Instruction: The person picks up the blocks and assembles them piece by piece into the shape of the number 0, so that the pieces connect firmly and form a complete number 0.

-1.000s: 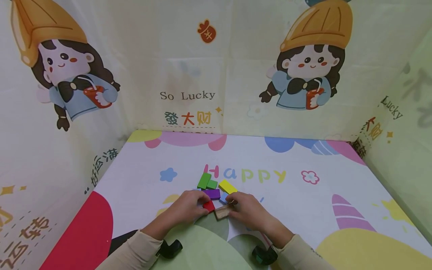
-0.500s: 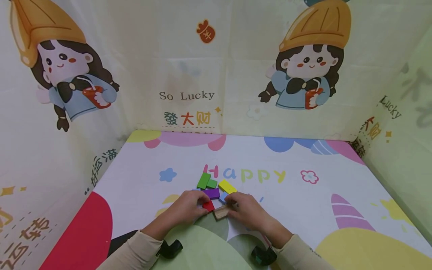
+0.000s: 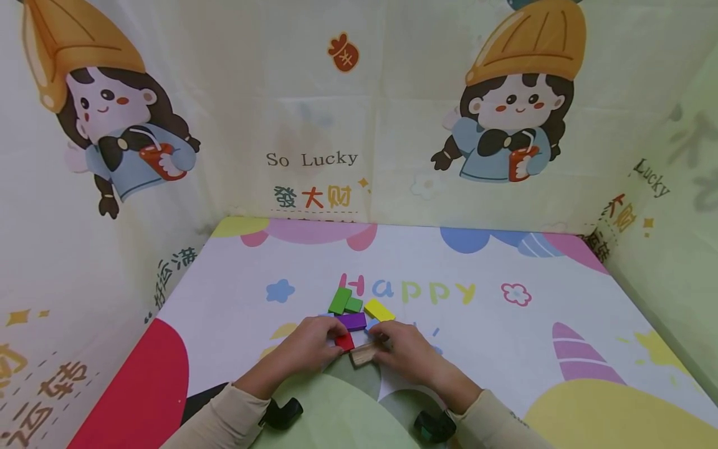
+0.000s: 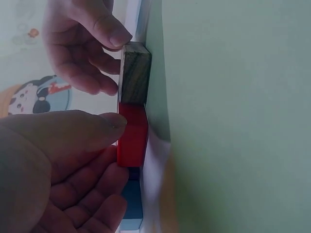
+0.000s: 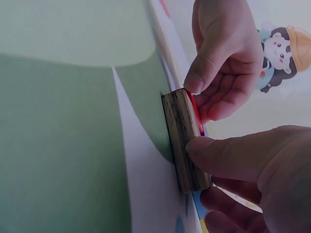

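My left hand (image 3: 311,344) pinches a red block (image 3: 345,342) between thumb and fingers. In the left wrist view, the left thumb (image 4: 114,124) lies on the face of that block. A bare wooden block (image 3: 363,355) is in the grip of my right hand (image 3: 408,349). The right wrist view has the right thumb (image 5: 201,145) on the wooden block's side, fingers behind it. One end of the wooden block meets the red block in the left wrist view. Just behind lies a purple block (image 3: 352,322), and a blue block (image 3: 371,325) is partly covered by the right fingers.
Two green blocks (image 3: 339,300) lie side by side behind the purple one, with a yellow block (image 3: 379,310) to their right. A light blue block shows partly behind the left hand. Printed cloth walls (image 3: 392,125) enclose the patterned table mat (image 3: 449,337).
My right hand has shifted slightly left with the wooden block, bringing it up to the red block. The red block has moved a little left. The other blocks stay put.
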Motion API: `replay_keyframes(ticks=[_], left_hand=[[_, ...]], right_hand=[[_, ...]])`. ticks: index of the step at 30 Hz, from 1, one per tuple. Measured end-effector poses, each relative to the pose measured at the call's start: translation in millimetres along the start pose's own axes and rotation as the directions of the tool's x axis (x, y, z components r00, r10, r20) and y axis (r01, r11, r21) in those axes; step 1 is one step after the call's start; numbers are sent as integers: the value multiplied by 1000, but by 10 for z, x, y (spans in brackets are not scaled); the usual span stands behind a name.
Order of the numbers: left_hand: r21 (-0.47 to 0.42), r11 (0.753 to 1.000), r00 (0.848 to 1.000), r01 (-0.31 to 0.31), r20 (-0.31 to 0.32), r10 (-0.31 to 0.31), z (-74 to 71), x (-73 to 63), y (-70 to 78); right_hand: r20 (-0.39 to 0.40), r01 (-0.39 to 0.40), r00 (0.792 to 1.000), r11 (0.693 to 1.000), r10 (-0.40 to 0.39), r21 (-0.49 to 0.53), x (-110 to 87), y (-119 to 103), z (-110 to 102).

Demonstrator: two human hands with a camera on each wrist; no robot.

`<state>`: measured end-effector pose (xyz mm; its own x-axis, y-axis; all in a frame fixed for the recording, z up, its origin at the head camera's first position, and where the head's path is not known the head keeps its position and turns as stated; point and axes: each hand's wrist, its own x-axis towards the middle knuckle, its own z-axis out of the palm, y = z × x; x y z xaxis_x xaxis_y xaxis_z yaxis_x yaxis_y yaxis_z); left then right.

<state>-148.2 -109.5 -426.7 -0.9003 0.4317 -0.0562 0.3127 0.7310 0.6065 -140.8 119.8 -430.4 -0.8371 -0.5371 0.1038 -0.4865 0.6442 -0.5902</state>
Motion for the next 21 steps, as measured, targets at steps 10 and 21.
replay_keyframes(ticks=[10,21], left_hand=[[0,1000,1000,10,11,-10,-27,-29,-23],[-3,1000,1000,8,28,-8,-65,-53,-43]], right_hand=[[25,-11,1000,1000,10,2,1,-32,3],[50,-27,998,1000,26,9,-5,-42,6]])
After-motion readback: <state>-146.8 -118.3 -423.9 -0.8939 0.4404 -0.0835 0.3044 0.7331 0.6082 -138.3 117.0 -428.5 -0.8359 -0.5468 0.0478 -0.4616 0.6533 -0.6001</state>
